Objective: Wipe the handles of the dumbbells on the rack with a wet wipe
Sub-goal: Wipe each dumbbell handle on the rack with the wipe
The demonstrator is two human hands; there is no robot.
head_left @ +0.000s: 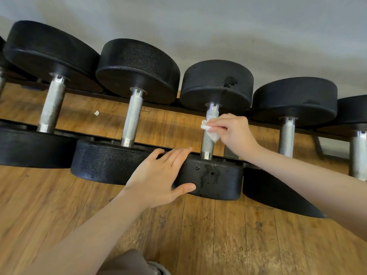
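Several black dumbbells with knurled silver handles lie side by side on a low black rack [111, 133]. My right hand [232, 133] pinches a white wet wipe [210, 132] against the upper part of the middle dumbbell's handle [208, 143]. My left hand [160, 175] lies with straight fingers on the near head [214, 179] of that same dumbbell, thumb on its front face. Wet dark spots show on both heads of this dumbbell. The handle [132, 118] to the left and the handle [287, 135] to the right are bare.
A wooden plank floor [198, 235] runs under and in front of the rack. A small white scrap [96, 113] lies on the floor behind the rail. A pale wall [218, 26] stands behind the dumbbells. My knee and shoe [139, 264] show at the bottom edge.
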